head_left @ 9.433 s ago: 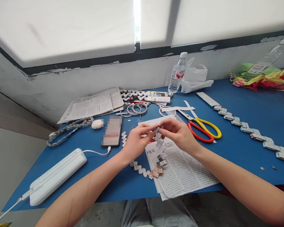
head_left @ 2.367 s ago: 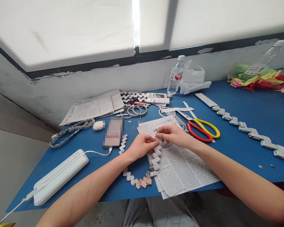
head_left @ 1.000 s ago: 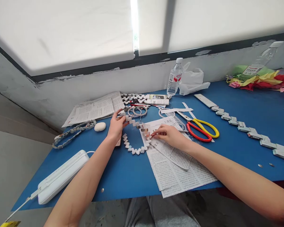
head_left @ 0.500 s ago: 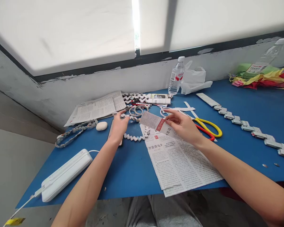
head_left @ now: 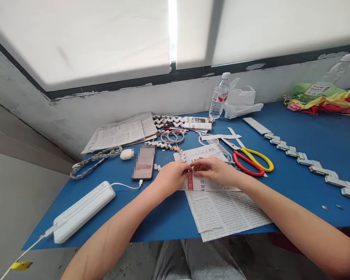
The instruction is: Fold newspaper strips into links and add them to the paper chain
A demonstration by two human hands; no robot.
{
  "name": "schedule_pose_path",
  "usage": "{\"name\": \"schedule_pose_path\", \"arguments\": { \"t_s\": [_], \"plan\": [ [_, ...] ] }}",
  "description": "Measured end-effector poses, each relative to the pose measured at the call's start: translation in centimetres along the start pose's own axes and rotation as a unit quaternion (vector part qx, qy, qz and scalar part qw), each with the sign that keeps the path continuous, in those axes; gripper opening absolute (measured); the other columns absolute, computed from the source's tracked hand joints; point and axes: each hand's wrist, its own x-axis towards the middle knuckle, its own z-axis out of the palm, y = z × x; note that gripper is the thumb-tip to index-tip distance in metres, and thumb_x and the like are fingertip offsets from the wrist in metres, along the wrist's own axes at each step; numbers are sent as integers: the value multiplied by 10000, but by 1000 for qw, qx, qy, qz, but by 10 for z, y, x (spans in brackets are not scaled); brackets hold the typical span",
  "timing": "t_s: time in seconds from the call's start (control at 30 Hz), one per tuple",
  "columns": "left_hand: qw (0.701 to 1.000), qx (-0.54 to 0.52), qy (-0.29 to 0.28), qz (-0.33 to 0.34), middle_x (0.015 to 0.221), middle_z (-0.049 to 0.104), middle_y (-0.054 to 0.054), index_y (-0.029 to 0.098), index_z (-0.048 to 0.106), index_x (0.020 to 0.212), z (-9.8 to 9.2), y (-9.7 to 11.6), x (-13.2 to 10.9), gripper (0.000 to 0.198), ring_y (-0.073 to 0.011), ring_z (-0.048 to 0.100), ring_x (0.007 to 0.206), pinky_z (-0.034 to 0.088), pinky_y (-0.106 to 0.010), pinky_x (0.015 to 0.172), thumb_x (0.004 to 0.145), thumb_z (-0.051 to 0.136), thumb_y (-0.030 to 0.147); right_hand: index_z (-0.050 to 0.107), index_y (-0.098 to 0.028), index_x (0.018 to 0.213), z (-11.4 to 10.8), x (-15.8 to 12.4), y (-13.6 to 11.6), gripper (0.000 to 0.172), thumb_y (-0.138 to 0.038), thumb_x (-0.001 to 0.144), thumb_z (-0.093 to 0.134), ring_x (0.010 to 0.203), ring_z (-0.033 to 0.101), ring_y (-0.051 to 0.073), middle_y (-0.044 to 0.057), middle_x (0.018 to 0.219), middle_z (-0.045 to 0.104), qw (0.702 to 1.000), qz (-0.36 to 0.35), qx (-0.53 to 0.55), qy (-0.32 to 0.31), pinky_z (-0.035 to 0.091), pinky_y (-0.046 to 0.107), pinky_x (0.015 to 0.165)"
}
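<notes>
A newspaper strip point(head_left: 204, 185) with a red printed band lies crosswise in front of me, over a larger newspaper sheet point(head_left: 224, 217). My left hand point(head_left: 172, 177) pinches its upper edge near the red band. Close beside it, my right hand point(head_left: 217, 171) is also closed on that edge, the fingertips of both hands almost meeting. The strip's left end is partly hidden by my left hand. Just beyond my hands lies a zigzag chain of folded paper point(head_left: 169, 146), partly covered. Scissors point(head_left: 251, 160) with red and yellow handles rest to the right.
A phone point(head_left: 144, 162) with a cable and a white power strip point(head_left: 84, 212) lie left. Behind are stacked newspapers point(head_left: 119, 134), rings point(head_left: 172, 137) and a water bottle point(head_left: 219, 97). A longer folded-paper chain point(head_left: 305, 159) runs along the right; two small metallic-looking pieces point(head_left: 325, 207) lie near it.
My left hand has come right and down from above the phone and taken hold of the strip. My right hand has lowered the strip, now level, onto the newspaper sheet.
</notes>
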Motion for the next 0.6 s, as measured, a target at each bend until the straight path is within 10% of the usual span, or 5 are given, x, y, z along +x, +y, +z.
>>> {"name": "schedule_pose_path", "arguments": {
  "t_s": [0.6],
  "plan": [
    [996, 66, -56, 31, 965, 631, -67, 178, 680, 989, 8, -17, -28, 246, -183, 618, 841, 488, -279, 738, 931, 441, 172, 702, -200, 1039, 7, -18, 14, 275, -280, 951, 454, 856, 622, 230, 100, 946, 655, 952, -125, -278, 4, 501, 343, 727]
  ]
}}
